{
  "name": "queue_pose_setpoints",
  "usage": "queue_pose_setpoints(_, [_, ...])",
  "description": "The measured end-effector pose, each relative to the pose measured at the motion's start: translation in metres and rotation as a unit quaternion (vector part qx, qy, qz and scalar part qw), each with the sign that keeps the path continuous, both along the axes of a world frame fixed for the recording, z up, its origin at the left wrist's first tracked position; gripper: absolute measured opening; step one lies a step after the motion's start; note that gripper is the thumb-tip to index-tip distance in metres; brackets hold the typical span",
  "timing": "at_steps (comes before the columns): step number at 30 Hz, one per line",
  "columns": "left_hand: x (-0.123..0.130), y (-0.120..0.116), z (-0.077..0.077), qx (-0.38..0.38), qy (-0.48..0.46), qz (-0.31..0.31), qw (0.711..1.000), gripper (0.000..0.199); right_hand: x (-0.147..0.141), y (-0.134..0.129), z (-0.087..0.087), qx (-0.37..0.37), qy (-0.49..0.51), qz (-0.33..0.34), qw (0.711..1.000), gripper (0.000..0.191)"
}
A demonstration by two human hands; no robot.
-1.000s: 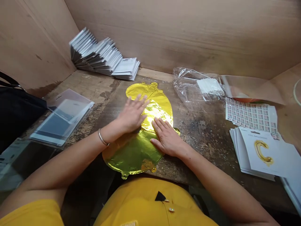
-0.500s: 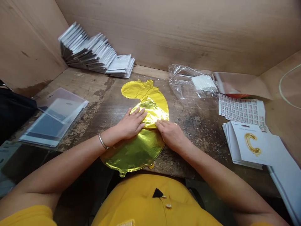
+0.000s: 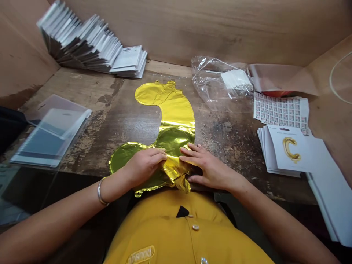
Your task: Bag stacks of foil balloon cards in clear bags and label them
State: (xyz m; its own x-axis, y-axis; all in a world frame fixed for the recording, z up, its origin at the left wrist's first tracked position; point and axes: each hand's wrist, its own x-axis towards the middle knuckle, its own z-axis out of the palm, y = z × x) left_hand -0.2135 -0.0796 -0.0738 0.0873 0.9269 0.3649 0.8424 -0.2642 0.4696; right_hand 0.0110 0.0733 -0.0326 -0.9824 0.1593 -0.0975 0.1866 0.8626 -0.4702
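A flat gold foil balloon (image 3: 178,110) with curved ends lies on the wooden table, its near part folded over and crumpled close to the table's front edge. My left hand (image 3: 147,165) has its fingers curled together on the foil at the fold, gripping it from the left. On the right side of the fold, my right hand (image 3: 210,167) rests with fingers spread, the fingertips touching the foil. A metal bangle (image 3: 100,191) circles my left wrist. Part of the near foil is hidden beneath my left hand.
Leaning white packets (image 3: 85,40) stand at the back left, and clear plastic sleeves (image 3: 52,128) lie at the left. A clear bag (image 3: 206,82) with white pieces sits at the back right, near sticker sheets (image 3: 280,110) and printed cards (image 3: 288,148) showing a gold C.
My left hand has gone from lying flat to curled on the foil. My right hand's fingers have spread. The balloon's near part is now folded and bunched, with its left lobe showing.
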Motion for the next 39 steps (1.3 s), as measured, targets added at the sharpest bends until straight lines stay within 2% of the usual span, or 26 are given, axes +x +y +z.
queue_pose_setpoints(3, [-0.005, -0.008, 0.0, 0.002, 0.005, 0.014, 1.0, 0.016, 0.005, 0.0, -0.011, -0.017, 0.002, -0.009, 1.0, 0.064])
queue_pose_setpoints(7, [-0.007, -0.011, 0.0, -0.005, 0.026, 0.022, 0.999, 0.013, 0.002, -0.018, -0.017, -0.006, 0.012, -0.045, 0.999, 0.065])
queue_pose_setpoints(11, [-0.006, -0.011, 0.003, -0.02, 0.012, 0.027, 0.999, 0.014, -0.005, -0.031, -0.026, 0.008, 0.071, -0.132, 0.989, 0.036])
queue_pose_setpoints(14, [-0.004, -0.007, 0.009, -0.051, 0.009, 0.08, 0.995, 0.013, -0.015, -0.03, -0.029, 0.003, 0.129, -0.217, 0.968, 0.017])
queue_pose_setpoints(17, [-0.002, 0.002, 0.017, -0.105, 0.013, 0.161, 0.981, 0.012, -0.026, -0.027, -0.026, 0.032, 0.119, -0.281, 0.952, 0.019])
queue_pose_setpoints(19, [0.0, 0.01, 0.021, -0.145, 0.003, 0.192, 0.971, 0.009, -0.03, -0.027, -0.023, 0.066, 0.084, -0.308, 0.945, 0.021])
queue_pose_setpoints(24, [-0.001, 0.022, 0.027, -0.195, 0.026, 0.159, 0.968, 0.009, -0.033, -0.034, -0.021, 0.112, 0.029, -0.334, 0.936, 0.019])
queue_pose_setpoints(27, [0.001, 0.025, 0.029, -0.204, 0.069, 0.134, 0.967, 0.021, -0.033, -0.038, -0.023, 0.13, 0.03, -0.348, 0.928, 0.013])
queue_pose_setpoints(28, [0.002, 0.026, 0.03, -0.208, 0.091, 0.126, 0.966, 0.026, -0.032, -0.039, -0.024, 0.143, 0.04, -0.352, 0.924, 0.013])
queue_pose_setpoints(30, [0.004, 0.029, 0.031, -0.214, 0.137, 0.11, 0.961, 0.032, -0.032, -0.037, -0.026, 0.175, 0.066, -0.323, 0.928, 0.028])
queue_pose_setpoints(32, [0.004, 0.031, 0.033, -0.22, 0.163, 0.1, 0.957, 0.033, -0.032, -0.032, -0.028, 0.197, 0.07, -0.244, 0.947, 0.039])
queue_pose_setpoints(34, [0.0, 0.03, 0.036, -0.229, 0.165, 0.098, 0.954, 0.033, -0.031, -0.027, -0.031, 0.195, 0.044, -0.17, 0.965, 0.041])
queue_pose_setpoints(35, [-0.003, 0.027, 0.037, -0.233, 0.165, 0.102, 0.953, 0.034, -0.031, -0.025, -0.032, 0.19, 0.03, -0.153, 0.969, 0.04])
queue_pose_setpoints(37, [-0.012, 0.017, 0.04, -0.23, 0.18, 0.129, 0.948, 0.034, -0.031, -0.024, -0.034, 0.181, 0.014, -0.152, 0.972, 0.041])
queue_pose_setpoints(39, [-0.019, 0.007, 0.043, -0.193, 0.211, 0.156, 0.945, 0.036, -0.032, -0.024, -0.035, 0.178, 0.011, -0.152, 0.972, 0.042])
